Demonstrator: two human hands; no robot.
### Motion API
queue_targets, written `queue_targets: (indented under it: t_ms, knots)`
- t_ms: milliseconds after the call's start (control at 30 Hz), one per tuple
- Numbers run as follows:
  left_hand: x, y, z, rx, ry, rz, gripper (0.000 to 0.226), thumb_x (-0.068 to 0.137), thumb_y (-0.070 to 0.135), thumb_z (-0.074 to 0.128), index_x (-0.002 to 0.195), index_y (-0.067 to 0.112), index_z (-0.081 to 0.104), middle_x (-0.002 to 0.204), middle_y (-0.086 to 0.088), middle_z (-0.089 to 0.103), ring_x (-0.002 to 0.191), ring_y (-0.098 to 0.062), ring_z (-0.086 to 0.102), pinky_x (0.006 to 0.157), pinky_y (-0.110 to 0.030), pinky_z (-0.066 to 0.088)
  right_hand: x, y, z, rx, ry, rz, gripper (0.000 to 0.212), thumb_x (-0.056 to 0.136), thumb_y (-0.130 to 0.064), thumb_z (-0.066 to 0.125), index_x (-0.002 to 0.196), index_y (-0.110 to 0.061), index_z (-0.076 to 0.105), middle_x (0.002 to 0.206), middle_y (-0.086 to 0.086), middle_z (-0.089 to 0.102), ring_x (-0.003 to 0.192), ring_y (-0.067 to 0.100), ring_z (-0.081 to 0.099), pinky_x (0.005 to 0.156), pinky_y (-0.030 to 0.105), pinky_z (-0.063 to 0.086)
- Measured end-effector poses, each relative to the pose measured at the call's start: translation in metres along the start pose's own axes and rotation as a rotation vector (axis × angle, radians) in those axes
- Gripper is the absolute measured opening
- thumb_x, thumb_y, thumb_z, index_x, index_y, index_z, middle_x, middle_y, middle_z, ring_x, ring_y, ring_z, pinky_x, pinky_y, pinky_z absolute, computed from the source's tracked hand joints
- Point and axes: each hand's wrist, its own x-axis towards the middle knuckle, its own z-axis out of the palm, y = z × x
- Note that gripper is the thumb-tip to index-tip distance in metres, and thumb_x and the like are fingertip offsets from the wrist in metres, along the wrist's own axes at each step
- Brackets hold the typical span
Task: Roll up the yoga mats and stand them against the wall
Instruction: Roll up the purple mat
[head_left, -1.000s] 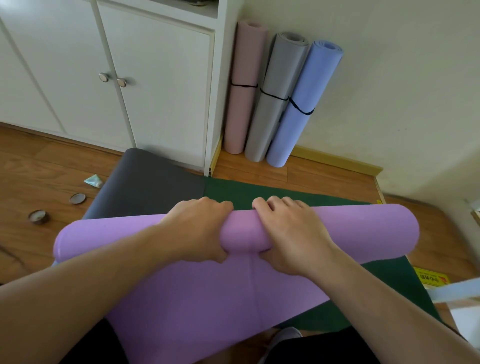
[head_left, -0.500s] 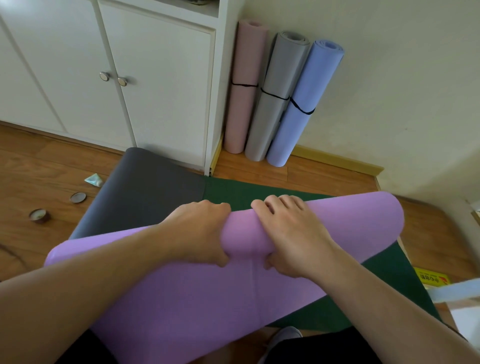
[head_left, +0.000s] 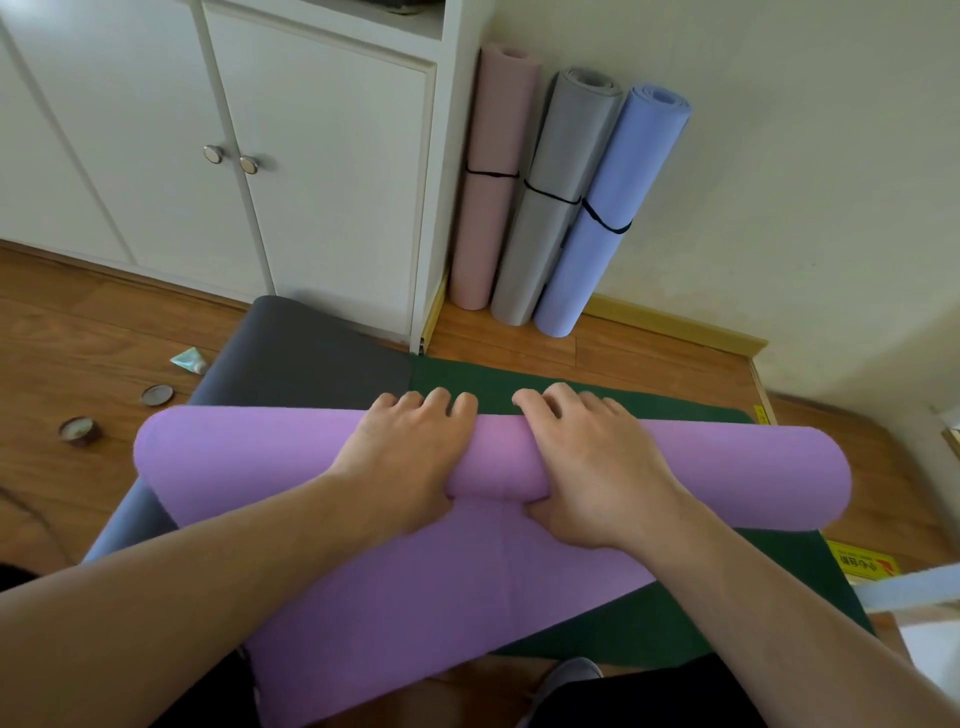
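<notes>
Compared with half a second earlier, the roll of the purple mat (head_left: 727, 478) lies level again, its right end lowered from its raised tilt, and the fingers of both hands reach farther over the top. The left hand (head_left: 405, 457) and right hand (head_left: 597, 467) sit side by side at the roll's middle, fingers draped over its far side and thumbs tucked beneath at the near side, grasping the roll. The rolled part forms a smooth, matte, soft-looking cylinder; the unrolled part spreads flat toward the person. It lies on a flat dark green mat (head_left: 649, 623) and a flat dark grey mat (head_left: 291, 358), both on the wooden plank floor (head_left: 78, 332). Three rolled mats, pink (head_left: 488, 208), grey (head_left: 550, 218) and blue (head_left: 602, 228), each bound by a black band, stand against the wall (head_left: 805, 182) beside a white cabinet (head_left: 311, 182). Two small round tins (head_left: 80, 430) lie at left.
</notes>
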Motion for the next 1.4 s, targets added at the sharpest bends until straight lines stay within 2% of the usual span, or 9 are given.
queue_targets:
  t_ms: [100, 233, 400, 567, 733, 933, 1100, 1267, 1400]
  knots:
    - [0.003, -0.009, -0.007, -0.034, 0.034, 0.042, 0.055, 0.077, 0.039, 0.071, 0.123, 0.025, 0.045, 0.114, 0.005, 0.057, 0.105, -0.022, 0.058, 0.091, -0.036, 0.043, 0.0, -0.002, -0.004, -0.039, 0.004, 0.009, 0.112, 0.064, -0.061, 0.091, 0.151, -0.024, 0.029, 0.133, 0.0, 0.047, 0.117, 0.027, 0.053, 0.099, 0.04, 0.047]
    - [0.004, -0.011, -0.006, -0.043, 0.119, 0.06, 0.067, 0.073, 0.041, 0.075, 0.132, 0.022, 0.051, 0.124, 0.002, 0.059, 0.114, -0.025, 0.056, 0.103, -0.039, 0.045, 0.001, -0.002, -0.008, -0.033, 0.087, 0.062, 0.073, 0.074, -0.054, 0.079, 0.129, -0.026, 0.039, 0.112, -0.001, 0.055, 0.098, 0.026, 0.061, 0.072, 0.036, 0.042]
    - [-0.004, -0.001, 0.003, 0.077, 0.143, 0.058, 0.107, 0.059, 0.048, 0.092, 0.145, 0.008, 0.044, 0.133, -0.012, 0.051, 0.121, -0.035, 0.051, 0.108, -0.047, 0.044, -0.003, 0.004, -0.013, 0.051, 0.032, 0.123, 0.06, 0.072, -0.056, 0.072, 0.119, -0.03, 0.043, 0.095, -0.009, 0.059, 0.083, 0.024, 0.062, 0.065, 0.038, 0.049]
    - [-0.001, 0.002, 0.011, 0.042, 0.09, 0.086, 0.072, 0.063, 0.031, 0.089, 0.123, 0.014, 0.052, 0.111, -0.005, 0.057, 0.096, -0.028, 0.056, 0.085, -0.044, 0.053, -0.006, 0.006, -0.009, 0.081, -0.076, 0.071, 0.069, 0.072, -0.066, 0.073, 0.124, -0.031, 0.043, 0.106, -0.008, 0.062, 0.095, 0.024, 0.064, 0.074, 0.038, 0.051]
    - [0.002, 0.0, 0.002, -0.012, 0.046, 0.094, 0.064, 0.07, 0.034, 0.079, 0.123, 0.021, 0.046, 0.11, 0.003, 0.059, 0.098, -0.023, 0.06, 0.085, -0.035, 0.048, -0.005, 0.01, -0.004, 0.028, -0.09, 0.041, 0.104, 0.064, -0.066, 0.088, 0.145, -0.028, 0.035, 0.126, -0.004, 0.052, 0.115, 0.023, 0.055, 0.095, 0.039, 0.048]
    - [0.002, -0.004, 0.002, -0.056, -0.033, 0.091, 0.072, 0.065, 0.051, 0.072, 0.124, 0.022, 0.046, 0.111, 0.004, 0.059, 0.1, -0.024, 0.059, 0.091, -0.038, 0.05, -0.001, 0.006, -0.003, 0.052, -0.033, 0.055, 0.054, 0.072, -0.055, 0.071, 0.114, -0.029, 0.048, 0.098, -0.008, 0.058, 0.09, 0.023, 0.063, 0.07, 0.037, 0.048]
    - [0.001, 0.005, 0.007, 0.032, -0.015, 0.065, 0.078, 0.065, 0.057, 0.081, 0.125, 0.02, 0.047, 0.116, 0.0, 0.051, 0.103, -0.025, 0.056, 0.087, -0.037, 0.05, -0.002, 0.007, -0.001, 0.078, -0.051, 0.046, 0.065, 0.07, -0.059, 0.073, 0.123, -0.032, 0.048, 0.103, -0.009, 0.061, 0.095, 0.022, 0.064, 0.073, 0.036, 0.05]
    - [0.007, -0.006, 0.001, -0.142, -0.043, 0.068, 0.064, 0.073, 0.047, 0.074, 0.126, 0.025, 0.045, 0.112, 0.007, 0.059, 0.101, -0.02, 0.062, 0.087, -0.035, 0.051, -0.002, 0.009, 0.001, 0.009, -0.082, 0.01, 0.108, 0.064, -0.063, 0.087, 0.15, -0.027, 0.032, 0.131, -0.003, 0.053, 0.12, 0.025, 0.054, 0.101, 0.04, 0.046]
    - [0.007, -0.013, -0.002, -0.209, -0.085, 0.067, 0.067, 0.07, 0.054, 0.073, 0.125, 0.029, 0.044, 0.11, 0.01, 0.061, 0.099, -0.018, 0.062, 0.085, -0.033, 0.05, 0.0, 0.008, 0.003, 0.025, -0.019, 0.022, 0.072, 0.07, -0.053, 0.077, 0.13, -0.029, 0.044, 0.112, -0.005, 0.06, 0.105, 0.024, 0.061, 0.083, 0.038, 0.046]
